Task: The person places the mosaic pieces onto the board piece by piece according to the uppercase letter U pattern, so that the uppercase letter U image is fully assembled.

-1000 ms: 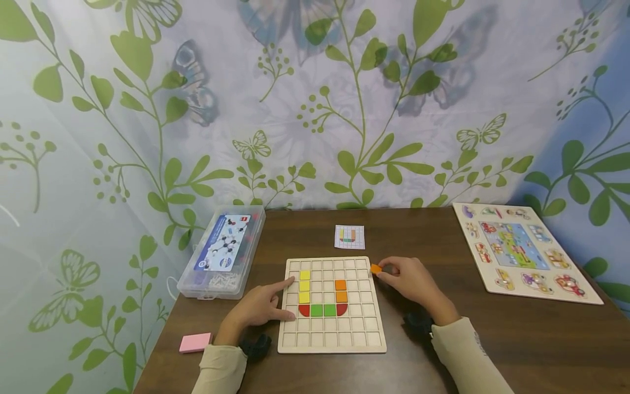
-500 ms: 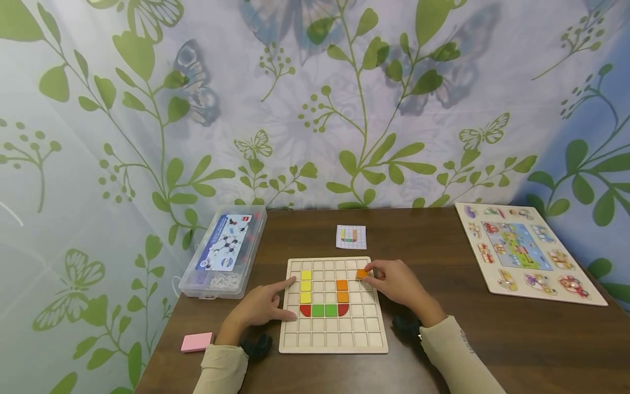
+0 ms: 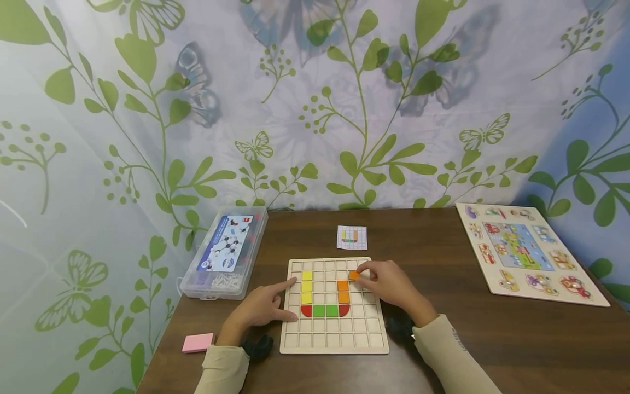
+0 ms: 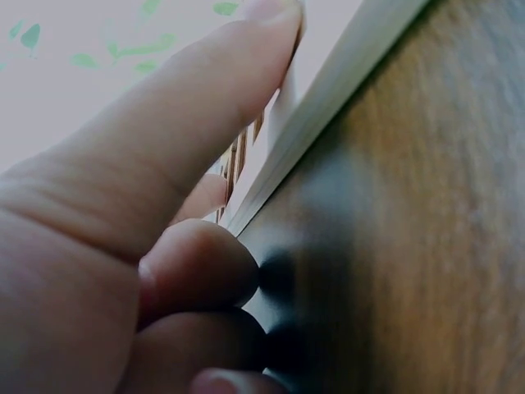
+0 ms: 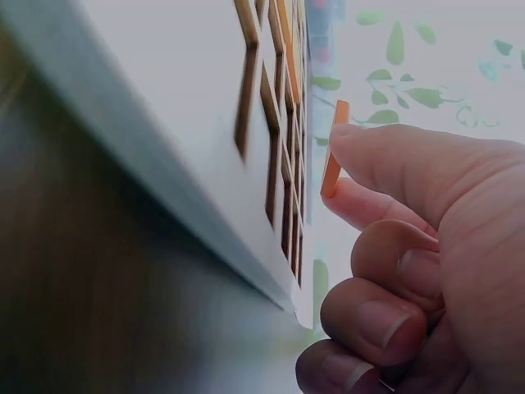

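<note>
A pale wooden grid board (image 3: pixel 319 341) lies on the table in the head view. Set into it are yellow squares (image 3: pixel 307 287), green squares (image 3: pixel 325 311), red rounded corner pieces (image 3: pixel 344 310) and two orange squares (image 3: pixel 343 291), together forming a U. Between thumb and index finger my right hand (image 3: pixel 388 282) pinches an orange square tile (image 5: pixel 333 156), held on edge above the board in the right wrist view. My left hand (image 3: pixel 261 306) rests at the board's left side, thumb and index finger stretched onto its border; the other fingers (image 4: pixel 201 267) are curled beside the edge.
A small pattern card (image 3: pixel 351 238) with a coloured U lies behind the board. At the left are a clear plastic case (image 3: pixel 223 251) and a pink block (image 3: pixel 198 343). A wooden picture puzzle (image 3: pixel 529 249) lies at the right, and a patterned curtain (image 3: pixel 315 109) hangs behind.
My right hand has moved left with the orange tile, from beside the board's right edge to over the grid near the upper orange square. My left hand has stayed put.
</note>
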A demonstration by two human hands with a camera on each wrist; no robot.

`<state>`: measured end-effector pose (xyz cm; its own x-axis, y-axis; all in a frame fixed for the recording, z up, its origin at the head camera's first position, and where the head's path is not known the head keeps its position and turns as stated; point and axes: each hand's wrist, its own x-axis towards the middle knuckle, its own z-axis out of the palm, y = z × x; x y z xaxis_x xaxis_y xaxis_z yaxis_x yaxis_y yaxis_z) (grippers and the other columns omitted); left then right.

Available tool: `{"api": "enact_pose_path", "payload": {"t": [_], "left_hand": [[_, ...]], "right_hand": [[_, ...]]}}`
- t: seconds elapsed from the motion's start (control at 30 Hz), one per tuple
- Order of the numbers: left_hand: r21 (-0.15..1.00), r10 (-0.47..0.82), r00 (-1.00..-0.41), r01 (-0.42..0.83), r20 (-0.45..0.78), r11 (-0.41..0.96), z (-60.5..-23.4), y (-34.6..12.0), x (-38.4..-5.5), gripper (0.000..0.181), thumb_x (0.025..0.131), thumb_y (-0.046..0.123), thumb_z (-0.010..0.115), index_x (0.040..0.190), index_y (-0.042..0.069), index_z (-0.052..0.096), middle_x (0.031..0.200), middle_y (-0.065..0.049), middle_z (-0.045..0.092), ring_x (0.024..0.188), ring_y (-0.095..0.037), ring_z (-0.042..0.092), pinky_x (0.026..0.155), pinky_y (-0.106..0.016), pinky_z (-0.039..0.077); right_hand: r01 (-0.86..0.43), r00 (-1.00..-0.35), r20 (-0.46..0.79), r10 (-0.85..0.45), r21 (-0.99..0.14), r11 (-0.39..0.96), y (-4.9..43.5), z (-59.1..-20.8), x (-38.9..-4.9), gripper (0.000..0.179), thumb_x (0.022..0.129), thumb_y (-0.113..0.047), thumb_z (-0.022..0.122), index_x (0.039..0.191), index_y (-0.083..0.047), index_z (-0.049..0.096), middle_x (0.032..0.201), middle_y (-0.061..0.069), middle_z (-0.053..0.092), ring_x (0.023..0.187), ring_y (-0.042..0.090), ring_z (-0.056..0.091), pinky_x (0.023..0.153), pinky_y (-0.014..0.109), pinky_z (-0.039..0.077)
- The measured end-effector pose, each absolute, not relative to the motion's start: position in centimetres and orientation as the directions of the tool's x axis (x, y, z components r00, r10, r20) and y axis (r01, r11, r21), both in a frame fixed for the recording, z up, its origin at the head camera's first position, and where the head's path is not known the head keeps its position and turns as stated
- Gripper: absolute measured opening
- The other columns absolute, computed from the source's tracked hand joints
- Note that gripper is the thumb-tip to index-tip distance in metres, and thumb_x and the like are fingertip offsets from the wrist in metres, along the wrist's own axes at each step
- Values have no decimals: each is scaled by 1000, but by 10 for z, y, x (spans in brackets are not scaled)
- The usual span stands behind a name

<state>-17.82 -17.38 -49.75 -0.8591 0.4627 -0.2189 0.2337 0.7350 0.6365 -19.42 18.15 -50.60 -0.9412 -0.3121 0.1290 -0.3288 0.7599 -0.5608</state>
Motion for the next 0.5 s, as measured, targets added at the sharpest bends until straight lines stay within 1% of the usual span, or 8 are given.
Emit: {"api": "enact_pose_path", "payload": {"t": [0.13,0.3,0.5], "left_hand": [[635,461,-859,231,-223,737,-497,-173,-178,89,80,48,85,157,27,45,58,7,40,52,-10,32,52,-28,27],[633,456,-859,222,-233,742,-496,-173,-178,89,80,48,85,157,27,44,57,8,41,51,-9,33,51,-27,27],[638,457,-859,221,-230,737,-495,-173,-178,89,80,48,85,157,27,44,58,7,41,51,-10,33,52,-28,27]], "right_hand": [[-351,-932,138,-337,-580,735,174,-505,-195,20,93,-31,76,109,-18,77,53,-11,36,46,5,28,49,25,29],[-336,-934,113,-338,-595,730,168,-506,-199,21,94,-31,75,112,-19,76,53,-10,37,45,5,28,48,25,28],[-320,-937,87,-338,-601,732,163,-510,-203,21,94,-30,75,112,-18,75,55,-9,39,47,7,31,51,26,28]]}}
